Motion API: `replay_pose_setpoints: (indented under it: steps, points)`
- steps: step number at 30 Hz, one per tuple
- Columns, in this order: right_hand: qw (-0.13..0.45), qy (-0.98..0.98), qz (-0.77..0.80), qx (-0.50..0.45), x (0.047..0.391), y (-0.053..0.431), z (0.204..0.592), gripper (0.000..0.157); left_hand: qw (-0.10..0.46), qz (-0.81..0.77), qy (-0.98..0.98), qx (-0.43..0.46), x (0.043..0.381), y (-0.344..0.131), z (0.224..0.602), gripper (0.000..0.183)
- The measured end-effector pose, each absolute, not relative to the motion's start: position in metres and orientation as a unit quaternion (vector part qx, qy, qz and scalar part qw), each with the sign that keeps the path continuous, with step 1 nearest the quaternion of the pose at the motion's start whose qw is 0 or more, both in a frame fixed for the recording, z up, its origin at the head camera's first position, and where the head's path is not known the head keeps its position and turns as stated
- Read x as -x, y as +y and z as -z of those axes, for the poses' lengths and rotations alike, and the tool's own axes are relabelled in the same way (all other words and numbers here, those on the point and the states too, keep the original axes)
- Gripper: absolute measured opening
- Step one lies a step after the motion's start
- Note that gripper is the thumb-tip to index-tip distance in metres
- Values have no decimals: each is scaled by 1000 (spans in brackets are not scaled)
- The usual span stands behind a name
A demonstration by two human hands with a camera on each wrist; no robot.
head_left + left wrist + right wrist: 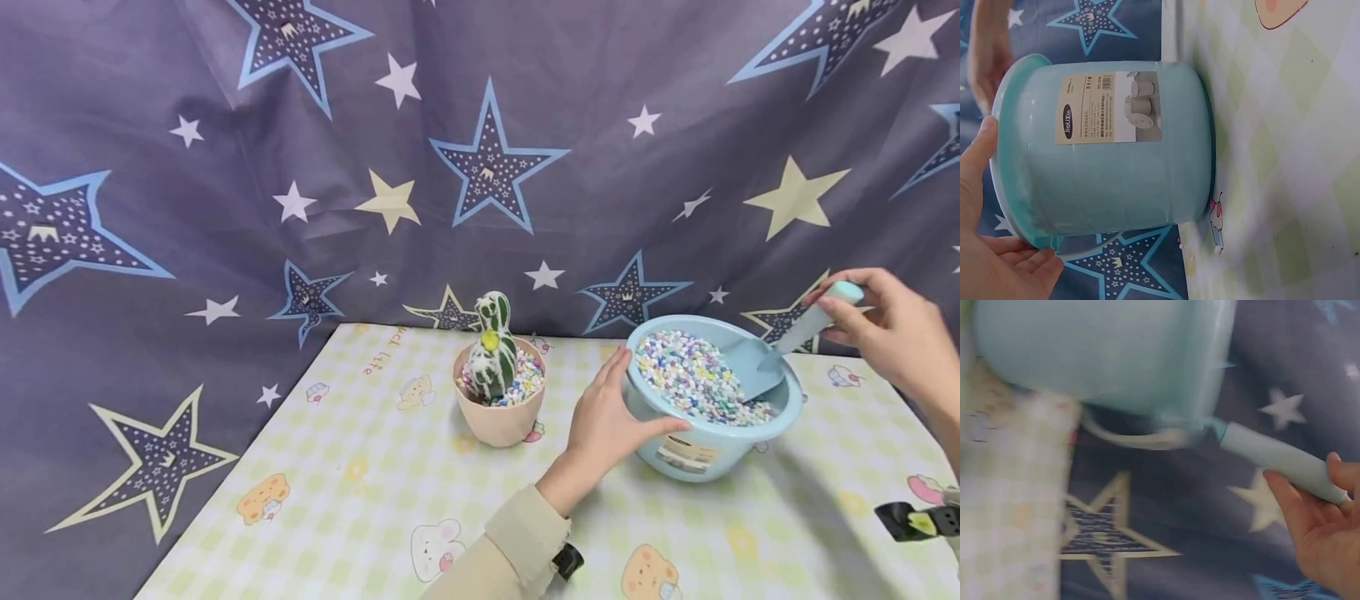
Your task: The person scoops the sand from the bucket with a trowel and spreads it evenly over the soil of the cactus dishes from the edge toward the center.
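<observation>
A light blue plastic bucket [651, 429] with a paper label stands on the table, filled with small multicoloured pebbles [678, 375]. My left hand [603, 421] grips its rim from the left side, thumb over the front edge; in the left wrist view the fingers [1029, 265] curl under that rim. On the right, my right hand [892, 325] holds the handle of a blue scoop [802, 329] near its end. The scoop's blade [750, 367] is inside the bucket, tilted down against the pebbles. The right wrist view is blurred but shows the handle [1279, 456] between thumb and fingers.
Left of the bucket, a pink pot [498, 421] holds a cactus [495, 367] with a yellow flower, set in coloured pebbles. A green checked cloth [322, 475] covers the table. Behind it hangs a dark curtain [585, 67] with stars. The bucket's handle [1135, 440] hangs at its side.
</observation>
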State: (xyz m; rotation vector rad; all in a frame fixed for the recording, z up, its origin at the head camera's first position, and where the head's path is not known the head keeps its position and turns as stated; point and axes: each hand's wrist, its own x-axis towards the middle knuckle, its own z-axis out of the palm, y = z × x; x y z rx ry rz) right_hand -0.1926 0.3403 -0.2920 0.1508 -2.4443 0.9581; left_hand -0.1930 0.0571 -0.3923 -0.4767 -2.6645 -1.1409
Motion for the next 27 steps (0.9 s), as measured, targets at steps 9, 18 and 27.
replay_pose_setpoints:
  steps: [9,18,27]
  points:
    - [169,-874,-448,-79,220,363,300,12,101,367,-910,165,195,60,391,111]
    - [158,-903,-397,-36,237,351,292,37,94,366,-912,160,202,60,386,111]
    - [204,-893,-398,41,200,335,295,40,92,340,-924,149,197,58,386,111]
